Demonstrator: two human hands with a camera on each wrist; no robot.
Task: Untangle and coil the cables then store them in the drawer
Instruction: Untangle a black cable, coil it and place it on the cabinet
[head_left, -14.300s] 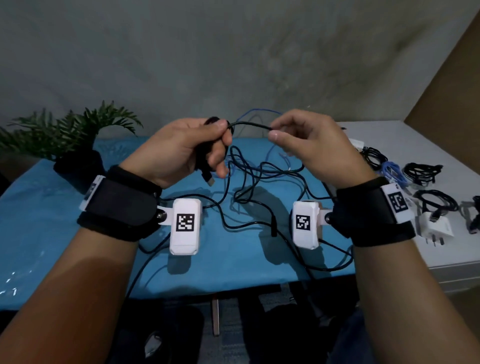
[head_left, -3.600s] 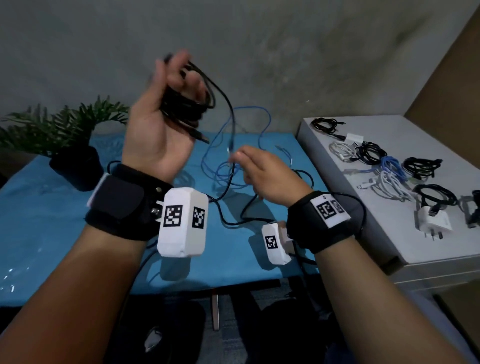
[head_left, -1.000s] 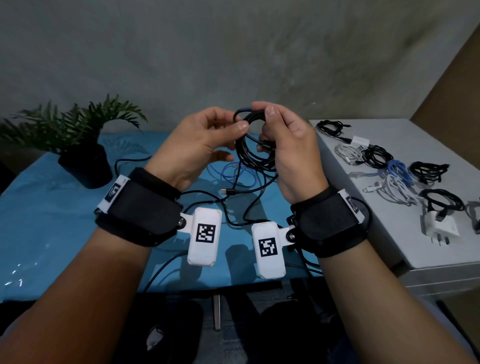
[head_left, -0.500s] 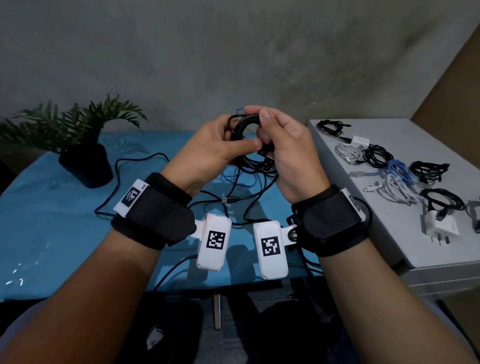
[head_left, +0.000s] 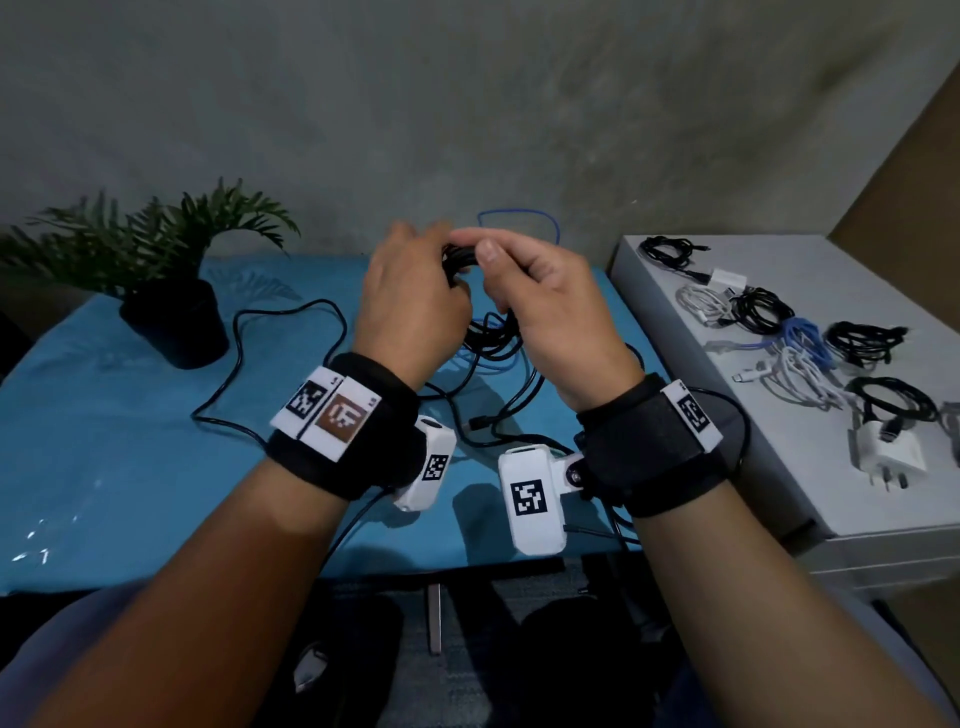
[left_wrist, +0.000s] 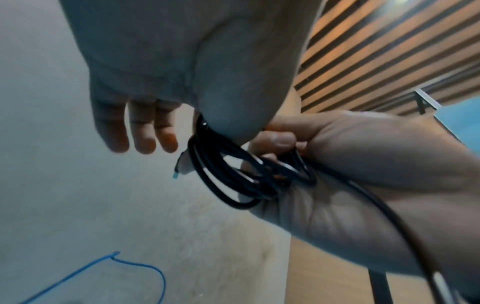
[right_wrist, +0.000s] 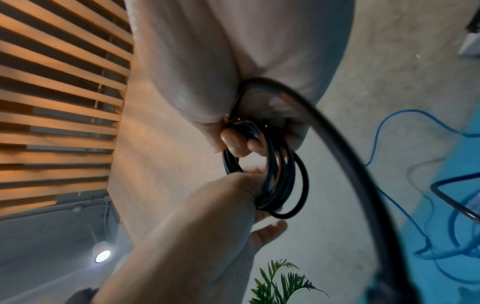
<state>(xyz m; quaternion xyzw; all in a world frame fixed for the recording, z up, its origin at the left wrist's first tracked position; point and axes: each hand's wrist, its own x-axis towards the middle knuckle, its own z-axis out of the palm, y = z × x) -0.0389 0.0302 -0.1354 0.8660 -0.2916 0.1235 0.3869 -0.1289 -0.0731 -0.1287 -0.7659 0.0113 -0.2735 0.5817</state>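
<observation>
— What do we see, starting with the biggest things?

— We see the blue surface spread across the left and middle, and just to its right a grey cabinet top carrying a row of coiled cables and a white charger. A potted fern stands at the far left of the surface.

— And the hands?

— We hold both raised over the middle of the surface, close together. Our right hand has its fingers clamped on the black cable coil. Our left hand has its thumb pressed against the same coil, while its other fingers hang apart and fairly straight.

— Anything smaller?

— We see loose black cable trailing over the surface and a blue cable looping up behind our hands.
</observation>
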